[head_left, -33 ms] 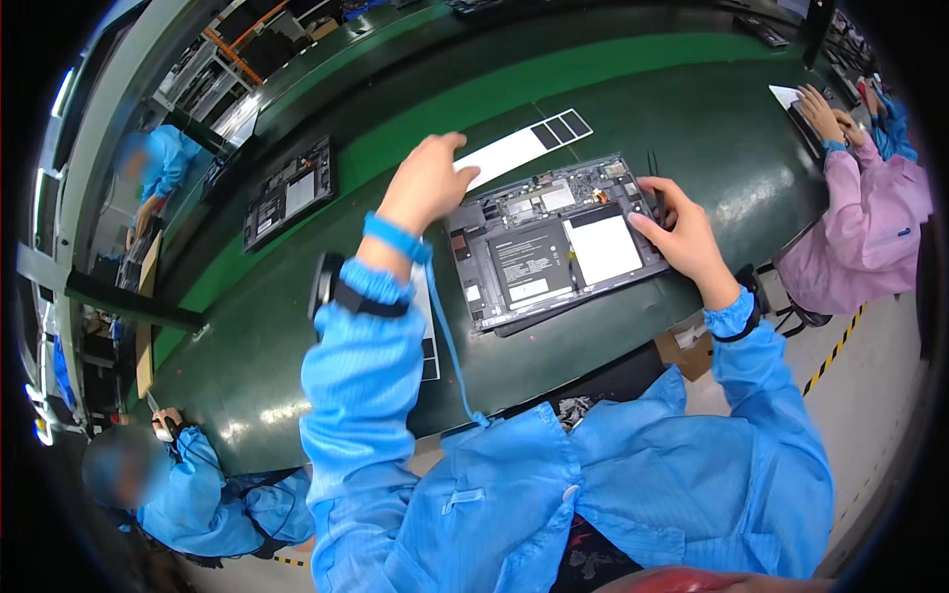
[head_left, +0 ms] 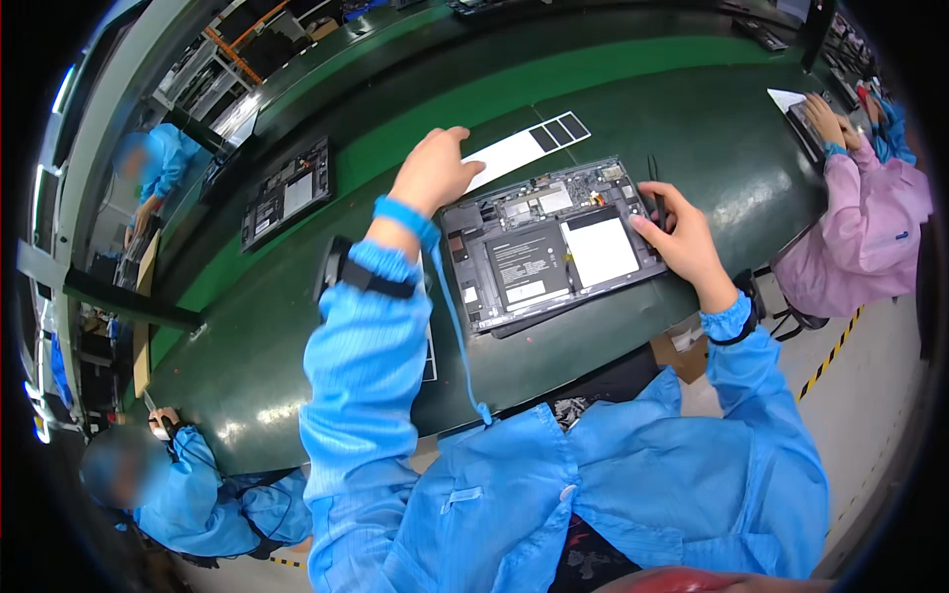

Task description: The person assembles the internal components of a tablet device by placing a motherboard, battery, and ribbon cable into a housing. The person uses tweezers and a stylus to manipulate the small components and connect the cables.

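Observation:
An opened laptop chassis (head_left: 484,255) lies on the green table in front of me, its circuit board and dark battery (head_left: 529,265) exposed. A white rectangle (head_left: 601,252) covers the right part of the battery area. My right hand (head_left: 684,237) is at the chassis's right edge, closed around dark tweezers (head_left: 652,170) whose tips point away from me. Over the far left corner my left hand (head_left: 435,173) hovers with thumb and fingers apart, beside a white strip sheet with black rectangles (head_left: 509,155). I see nothing in it. A blue wrist strap (head_left: 407,219) circles the left wrist.
A second white-and-black sheet (head_left: 429,346) lies partly under my left forearm. Another opened laptop (head_left: 289,193) is farther left. Co-workers in blue sit at the left; one in pink (head_left: 860,208) works at the right. A cardboard box (head_left: 682,351) sits below the table edge.
My left hand has shifted very slightly to the right and up. The right hand still holds the tweezers at the laptop's edge.

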The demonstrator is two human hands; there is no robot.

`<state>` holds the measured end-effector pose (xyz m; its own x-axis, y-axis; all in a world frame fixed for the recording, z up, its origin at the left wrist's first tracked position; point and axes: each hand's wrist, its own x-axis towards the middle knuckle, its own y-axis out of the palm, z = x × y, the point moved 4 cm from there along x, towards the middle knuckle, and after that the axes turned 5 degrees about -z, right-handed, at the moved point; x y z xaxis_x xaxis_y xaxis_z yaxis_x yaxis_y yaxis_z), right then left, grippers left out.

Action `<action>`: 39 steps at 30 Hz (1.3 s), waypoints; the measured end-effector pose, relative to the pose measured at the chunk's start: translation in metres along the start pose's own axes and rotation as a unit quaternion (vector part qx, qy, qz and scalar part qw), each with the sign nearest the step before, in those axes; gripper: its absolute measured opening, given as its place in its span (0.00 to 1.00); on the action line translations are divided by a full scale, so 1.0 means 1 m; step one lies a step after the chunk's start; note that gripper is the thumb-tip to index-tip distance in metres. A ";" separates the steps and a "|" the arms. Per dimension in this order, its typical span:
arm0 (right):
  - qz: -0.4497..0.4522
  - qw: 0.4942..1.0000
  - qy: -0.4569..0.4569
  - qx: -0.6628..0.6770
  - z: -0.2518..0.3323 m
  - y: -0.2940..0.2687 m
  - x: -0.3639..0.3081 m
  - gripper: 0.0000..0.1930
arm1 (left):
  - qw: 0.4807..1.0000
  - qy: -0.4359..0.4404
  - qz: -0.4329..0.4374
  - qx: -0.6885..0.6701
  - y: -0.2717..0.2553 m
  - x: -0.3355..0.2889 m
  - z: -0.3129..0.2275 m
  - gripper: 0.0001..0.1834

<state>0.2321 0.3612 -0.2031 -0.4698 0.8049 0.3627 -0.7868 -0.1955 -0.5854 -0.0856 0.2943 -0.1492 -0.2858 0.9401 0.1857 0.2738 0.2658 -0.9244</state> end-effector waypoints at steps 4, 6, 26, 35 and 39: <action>-0.037 0.991 0.036 0.127 -0.024 0.007 -0.003 0.17 | 0.990 -0.014 0.098 0.098 0.040 0.039 0.009 0.28; -0.037 0.990 0.041 0.133 -0.021 0.005 -0.006 0.16 | 0.985 -0.026 0.154 0.067 0.040 0.044 0.001 0.26; -0.079 0.965 0.042 0.247 -0.024 -0.009 0.000 0.14 | 0.960 -0.084 -0.161 -0.213 0.003 0.035 -0.001 0.17; 0.025 0.808 0.118 0.577 0.105 0.020 0.020 0.23 | 0.562 -0.084 -0.166 -0.806 -0.016 -0.043 -0.113 0.14; -0.066 0.832 0.025 0.551 0.103 0.022 0.063 0.18 | 0.556 -0.088 -0.213 -0.799 -0.015 -0.050 -0.094 0.15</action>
<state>0.1440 0.3493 -0.1182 -0.3546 0.8768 0.3249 -0.7326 -0.4764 0.4861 0.0107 0.2636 -0.1136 -0.6839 0.7215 0.1084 0.5725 0.4385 0.6928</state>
